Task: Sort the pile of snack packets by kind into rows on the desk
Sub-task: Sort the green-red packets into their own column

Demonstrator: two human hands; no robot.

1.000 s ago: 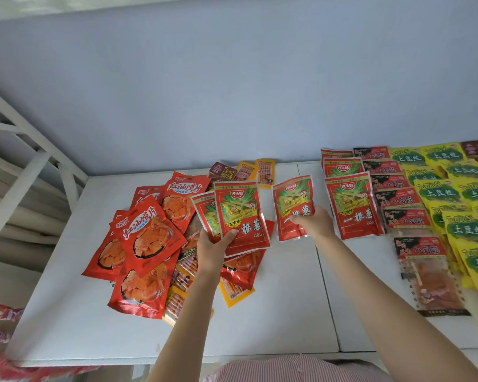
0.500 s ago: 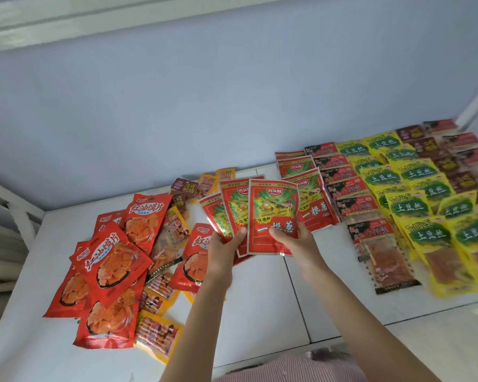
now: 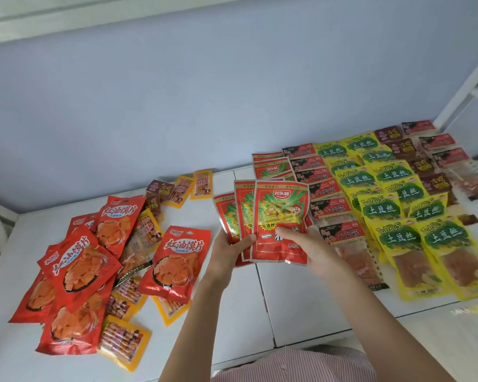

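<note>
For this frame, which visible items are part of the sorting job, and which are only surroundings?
Part of the job:
- fan of red packets, held by left hand and right hand
- unsorted pile
- matching red row
- black-and-red row
- yellow-green rows
- brown rows
- desk

Surroundings:
- blue wall
- white frame
- striped garment

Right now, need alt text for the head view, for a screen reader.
Two hands hold a fan of three red snack packets above a white desk: left hand at the lower left, right hand on the front packet. An unsorted pile lies left; sorted rows lie right.
</note>
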